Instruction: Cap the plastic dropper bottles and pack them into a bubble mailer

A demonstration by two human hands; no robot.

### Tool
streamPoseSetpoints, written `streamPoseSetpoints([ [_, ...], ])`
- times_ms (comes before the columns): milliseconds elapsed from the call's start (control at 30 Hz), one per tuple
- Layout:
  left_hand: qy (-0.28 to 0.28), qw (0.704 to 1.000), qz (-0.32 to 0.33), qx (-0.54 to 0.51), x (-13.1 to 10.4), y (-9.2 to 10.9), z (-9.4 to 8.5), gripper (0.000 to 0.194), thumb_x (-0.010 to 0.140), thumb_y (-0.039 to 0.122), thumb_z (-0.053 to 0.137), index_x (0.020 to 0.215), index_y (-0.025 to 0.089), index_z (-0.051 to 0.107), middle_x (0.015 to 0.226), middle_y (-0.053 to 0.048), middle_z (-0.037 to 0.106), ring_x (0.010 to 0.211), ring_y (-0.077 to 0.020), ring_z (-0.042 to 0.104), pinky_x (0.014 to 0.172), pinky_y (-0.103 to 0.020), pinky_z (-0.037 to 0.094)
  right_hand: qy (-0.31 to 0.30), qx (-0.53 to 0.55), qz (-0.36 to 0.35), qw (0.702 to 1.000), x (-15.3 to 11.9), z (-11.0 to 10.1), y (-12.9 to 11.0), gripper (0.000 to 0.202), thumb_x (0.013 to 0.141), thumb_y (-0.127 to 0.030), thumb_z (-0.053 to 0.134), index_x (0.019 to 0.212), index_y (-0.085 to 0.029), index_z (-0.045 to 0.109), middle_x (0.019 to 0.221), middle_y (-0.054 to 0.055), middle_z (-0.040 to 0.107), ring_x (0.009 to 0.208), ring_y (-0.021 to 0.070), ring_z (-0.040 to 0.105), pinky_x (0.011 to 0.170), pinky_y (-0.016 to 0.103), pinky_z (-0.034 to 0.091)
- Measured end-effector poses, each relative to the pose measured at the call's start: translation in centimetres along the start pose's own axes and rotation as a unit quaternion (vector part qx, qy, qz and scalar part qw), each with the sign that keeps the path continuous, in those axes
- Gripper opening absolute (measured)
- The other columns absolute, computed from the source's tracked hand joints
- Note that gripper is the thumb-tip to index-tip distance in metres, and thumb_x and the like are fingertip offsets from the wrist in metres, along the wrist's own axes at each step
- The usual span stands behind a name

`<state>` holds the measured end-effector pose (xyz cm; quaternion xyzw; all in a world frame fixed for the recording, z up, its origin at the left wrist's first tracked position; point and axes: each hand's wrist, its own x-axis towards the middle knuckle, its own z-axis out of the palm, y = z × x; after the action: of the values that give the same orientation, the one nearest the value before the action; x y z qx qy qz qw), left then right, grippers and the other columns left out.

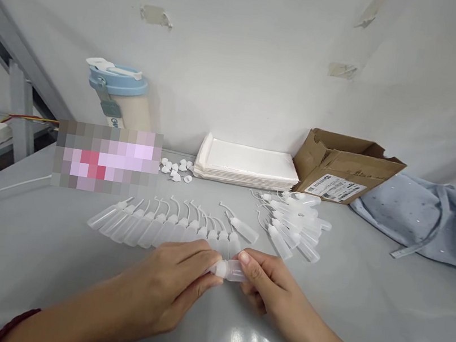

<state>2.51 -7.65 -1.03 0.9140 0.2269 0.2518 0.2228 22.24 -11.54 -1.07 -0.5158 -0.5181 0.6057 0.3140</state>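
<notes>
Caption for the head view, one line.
Left hand and right hand hold a small translucent bottle before a row of similar bottles.

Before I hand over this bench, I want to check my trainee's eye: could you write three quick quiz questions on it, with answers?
1. True or false: small white caps lie to the left of the cardboard box.
2. What colour is the lid of the tumbler? A) black B) light blue C) orange
3. Fill the gap: the left hand and right hand hold one small plastic ____.

Key: 1 true; 2 B; 3 bottle
</notes>
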Motion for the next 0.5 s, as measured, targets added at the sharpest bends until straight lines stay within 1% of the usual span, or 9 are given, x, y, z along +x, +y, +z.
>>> streamPoseSetpoints([
  [67,0.0,0.999,0.032,0.03,-0.2,-0.3,0.2,0.014,0.094,0.012,0.038,0.091,0.014,0.051,0.076,-0.003,0.054,0.067,-0.0143,0.05,0.061,-0.026,0.041,-0.015,0.022,0.011,1.0,0.2,-0.1,0.1,0.046,0.089,-0.058,0.04,0.062,-0.02,0.037,0.051,-0.008,0.03,0.042,0.0058,0.023,0.04,0.021,0.019],
  [133,0.003,0.998,0.04,0.042,-0.2,-0.4,0.3,0.013,0.093,0.01,0.037,0.092,0.014,0.05,0.077,-0.003,0.054,0.067,-0.0146,0.05,0.061,-0.026,0.041,-0.017,0.029,0.011,0.999,0.3,-0.2,0.2,0.047,0.088,-0.059,0.04,0.062,-0.02,0.037,0.05,-0.009,0.03,0.042,0.0057,0.022,0.04,0.021,0.019],
  [267,0.006,0.999,0.032,0.04,-0.2,-0.4,0.3,0.011,0.092,0.01,0.039,0.091,0.015,0.049,0.077,-0.003,0.053,0.067,-0.0146,0.049,0.061,-0.026,0.041,-0.011,0.022,0.013,1.0,0.3,-0.1,0.2,0.047,0.089,-0.058,0.039,0.061,-0.02,0.036,0.05,-0.009,0.029,0.043,0.0056,0.022,0.04,0.021,0.019],
  [333,-0.003,1.0,0.012,0.022,-0.1,-0.2,0.1,0.009,0.092,0.013,0.04,0.091,0.015,0.049,0.078,-0.002,0.053,0.068,-0.0144,0.05,0.062,-0.026,0.041,-0.001,0.001,0.003,1.0,0.2,0.1,0.0,0.047,0.09,-0.056,0.037,0.06,-0.02,0.035,0.051,-0.008,0.028,0.044,0.0059,0.023,0.041,0.02,0.02],
  [400,-0.025,0.999,-0.027,-0.006,0.1,0.0,-0.2,0.009,0.093,0.017,0.04,0.091,0.017,0.049,0.08,-0.001,0.054,0.071,-0.014,0.052,0.065,-0.026,0.041,0.019,-0.047,-0.032,0.998,-0.1,0.2,0.0,0.045,0.093,-0.051,0.035,0.062,-0.019,0.037,0.054,-0.008,0.028,0.046,0.0066,0.025,0.042,0.02,0.023],
  [433,-0.045,0.997,-0.054,-0.021,0.3,0.1,-0.4,0.012,0.094,0.02,0.038,0.089,0.017,0.049,0.08,-0.001,0.054,0.073,-0.0137,0.052,0.067,-0.026,0.041,0.032,-0.085,-0.061,0.994,-0.2,0.3,0.0,0.043,0.094,-0.048,0.034,0.064,-0.019,0.041,0.055,-0.007,0.031,0.047,0.0072,0.029,0.043,0.021,0.026],
  [467,-0.066,0.994,-0.08,-0.034,0.4,0.2,-0.6,0.016,0.095,0.021,0.036,0.087,0.018,0.049,0.081,0.0,0.055,0.073,-0.0134,0.053,0.069,-0.025,0.041,0.045,-0.13,-0.102,0.985,-0.4,0.4,0.1,0.039,0.096,-0.043,0.033,0.069,-0.018,0.046,0.056,-0.006,0.036,0.049,0.008,0.034,0.045,0.021,0.029],
  [500,-0.088,0.99,-0.105,-0.044,0.6,0.3,-0.7,0.022,0.096,0.024,0.032,0.084,0.018,0.049,0.079,0.001,0.056,0.072,-0.0131,0.053,0.068,-0.025,0.041,0.058,-0.185,-0.156,0.969,-0.5,0.5,0.3,0.034,0.097,-0.039,0.033,0.077,-0.017,0.051,0.059,-0.004,0.043,0.051,0.0092,0.04,0.047,0.022,0.033],
])
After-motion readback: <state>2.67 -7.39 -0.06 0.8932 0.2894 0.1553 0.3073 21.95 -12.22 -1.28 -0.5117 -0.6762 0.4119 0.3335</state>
